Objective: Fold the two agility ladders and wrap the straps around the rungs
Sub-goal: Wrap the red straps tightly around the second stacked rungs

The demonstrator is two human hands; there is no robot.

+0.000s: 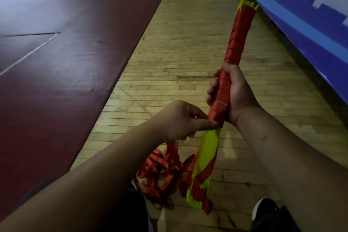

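Mid-wrap: the right hand [235, 92] grips the rung bundle [207, 149] held above the floor [169, 62], the left hand [178, 120] pinches the red strap [160, 171] at the wrap's lower edge; next, likely another tight turn down the bare rungs.

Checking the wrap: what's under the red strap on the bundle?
The yellow rungs show below the red strap and poke out its top; their middle is hidden by wrap and the right hand.

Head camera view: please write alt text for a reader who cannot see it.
A person's right hand grips a bundle of yellow ladder rungs, its upper half wound in red strap, while the left hand pinches the strap at the wrap's lower edge. Loose strap hangs toward a wooden floor.
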